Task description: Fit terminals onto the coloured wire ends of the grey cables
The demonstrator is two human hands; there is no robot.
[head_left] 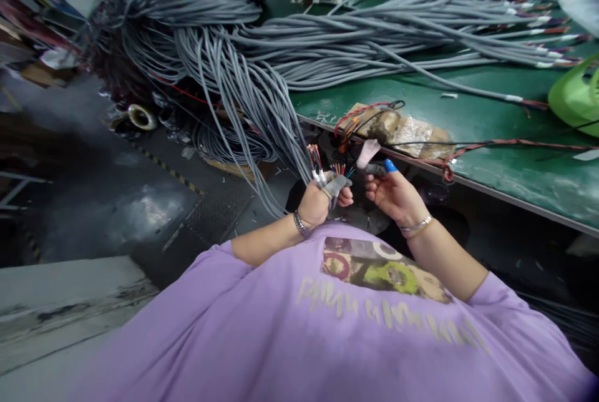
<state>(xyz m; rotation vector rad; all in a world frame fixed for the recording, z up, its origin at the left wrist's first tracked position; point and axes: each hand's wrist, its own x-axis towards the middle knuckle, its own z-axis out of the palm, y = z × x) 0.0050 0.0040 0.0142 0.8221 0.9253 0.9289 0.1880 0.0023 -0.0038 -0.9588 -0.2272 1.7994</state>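
Note:
My left hand [321,199] is closed round the ends of a few grey cables [262,115] that hang down from a large heap on the bench. Stripped coloured wires [327,168] stick up out of that fist. My right hand [395,193] is just to the right, fingers curled, with a blue cot [390,166] on one fingertip and a pale pink piece [368,151] pinched above it. I cannot make out what the pink piece is. Both hands hover below the front edge of the green bench [505,171].
A big bundle of grey cables [397,34] with stripped ends lies across the bench. A brown block with red and black wires [397,127] sits at the bench edge. A green object [575,99] is at the right. A tape roll [141,117] lies by the dark floor.

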